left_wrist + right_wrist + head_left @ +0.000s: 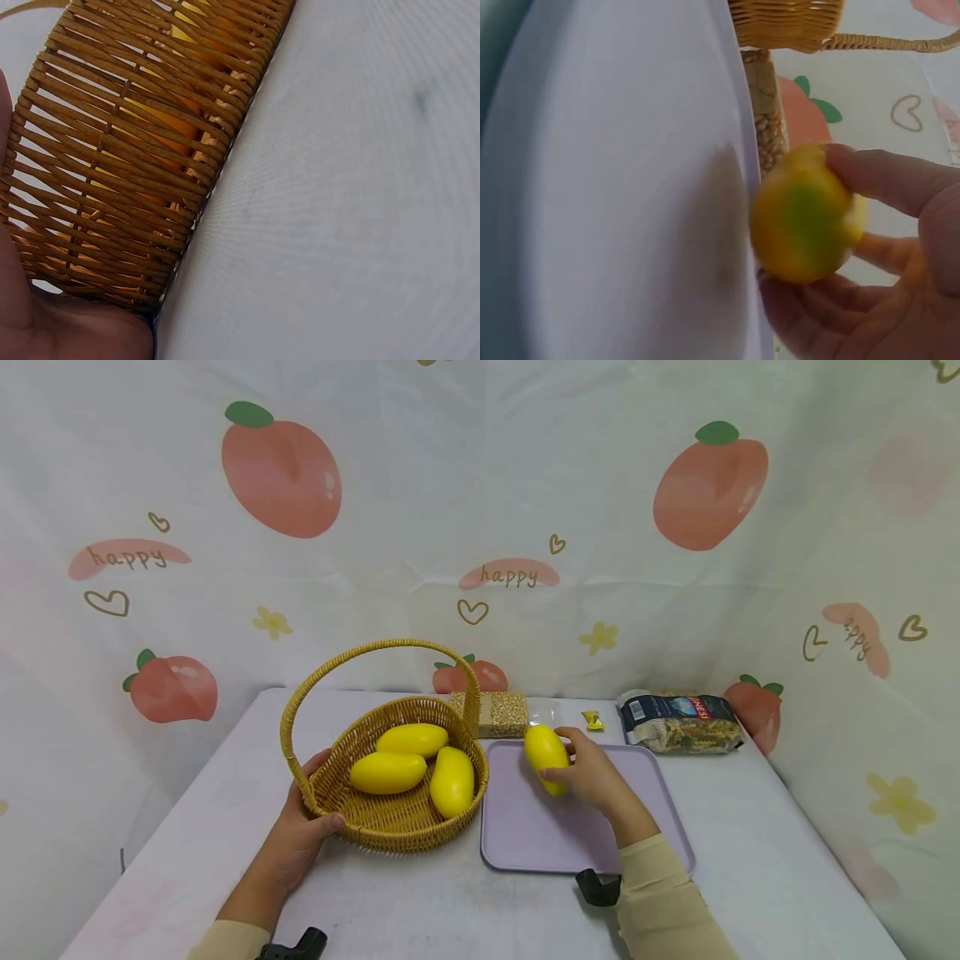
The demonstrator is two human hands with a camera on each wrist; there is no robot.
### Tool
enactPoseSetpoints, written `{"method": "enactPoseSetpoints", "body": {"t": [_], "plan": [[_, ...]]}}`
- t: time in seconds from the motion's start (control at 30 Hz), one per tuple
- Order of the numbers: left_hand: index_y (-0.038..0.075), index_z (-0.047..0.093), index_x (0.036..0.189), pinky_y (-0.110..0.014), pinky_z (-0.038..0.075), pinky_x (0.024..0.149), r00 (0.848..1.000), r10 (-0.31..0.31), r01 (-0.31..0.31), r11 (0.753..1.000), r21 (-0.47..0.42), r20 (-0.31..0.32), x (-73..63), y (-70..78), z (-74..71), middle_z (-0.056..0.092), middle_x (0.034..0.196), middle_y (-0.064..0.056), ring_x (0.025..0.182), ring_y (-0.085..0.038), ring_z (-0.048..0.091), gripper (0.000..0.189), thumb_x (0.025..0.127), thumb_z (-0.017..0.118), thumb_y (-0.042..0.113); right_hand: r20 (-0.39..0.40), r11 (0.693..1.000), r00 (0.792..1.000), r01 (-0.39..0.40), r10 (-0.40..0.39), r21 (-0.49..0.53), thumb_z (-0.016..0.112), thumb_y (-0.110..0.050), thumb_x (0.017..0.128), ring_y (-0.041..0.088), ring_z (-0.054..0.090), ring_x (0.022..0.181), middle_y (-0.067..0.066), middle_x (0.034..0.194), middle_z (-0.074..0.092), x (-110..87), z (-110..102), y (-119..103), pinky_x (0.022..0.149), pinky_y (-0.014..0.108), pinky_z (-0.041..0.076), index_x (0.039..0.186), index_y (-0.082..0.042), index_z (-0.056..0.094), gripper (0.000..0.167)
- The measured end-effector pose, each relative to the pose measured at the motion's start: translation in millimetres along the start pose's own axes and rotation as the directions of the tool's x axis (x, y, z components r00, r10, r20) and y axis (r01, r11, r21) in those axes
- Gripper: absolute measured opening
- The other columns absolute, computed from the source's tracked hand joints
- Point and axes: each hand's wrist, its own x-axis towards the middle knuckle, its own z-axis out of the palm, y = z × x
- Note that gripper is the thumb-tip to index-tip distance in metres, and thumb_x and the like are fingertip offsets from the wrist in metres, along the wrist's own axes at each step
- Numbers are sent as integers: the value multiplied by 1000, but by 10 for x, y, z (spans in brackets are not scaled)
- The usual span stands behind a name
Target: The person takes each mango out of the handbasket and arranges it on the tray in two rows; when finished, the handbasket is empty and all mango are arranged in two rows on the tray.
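Observation:
A yellow wicker basket (408,841) with a tall arched handle stands left of centre in the head view, its opening tipped toward the camera. My left hand (295,839) grips its left side, thumb at the front rim. Inside lie three yellow mangoes (387,773). In the left wrist view the weave (112,165) fills the upper left, with yellow showing through. My right hand (595,777) holds another mango (545,753) above the lilac tray (555,843), thumb on one side and fingers on the other. In the right wrist view that mango (802,217) shows a greenish patch.
Behind the basket and tray sits a clear pack of kernels (504,714). A small yellow wrapped candy (593,720) lies beyond the tray. To its right is a bag of pasta (682,724). A printed cloth (397,527) hangs behind the white table (420,902).

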Motion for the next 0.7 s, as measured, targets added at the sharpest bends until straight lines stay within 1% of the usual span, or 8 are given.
{"method": "enactPoseSetpoints", "body": {"t": [0.13,0.27,0.47,0.7], "plan": [[23,15,174,-24,44,112,1000,3,-3,1000,-4,2,-1,5,-1,11,174,-16,145,-10,44,96,103,73,-4,17,997,1000,-19,20,-79,87,-13,92,40,62,116,33,140,60,-10,14,4,96,56,56,157,4,46,79],[23,15,174,-25,44,112,1000,-3,3,1000,-4,1,0,14,8,11,174,-16,145,-11,44,95,103,73,-3,6,993,1000,-23,24,-117,86,-18,93,38,63,114,31,137,62,-9,28,5,95,55,56,156,6,46,78],[23,15,174,-25,44,112,1000,-3,3,1000,-13,5,-5,20,11,10,174,-16,146,-12,43,95,104,72,-3,-15,988,998,-59,58,-146,80,-28,101,41,62,119,31,140,61,-25,40,-27,99,58,55,158,5,44,75],[24,16,174,-26,44,112,1000,0,0,1000,-21,8,-13,37,30,11,174,-16,145,-11,44,95,103,72,-4,-21,989,999,-40,37,-144,79,-23,102,40,63,115,31,135,63,-34,33,-33,97,57,56,155,4,49,67]]}}
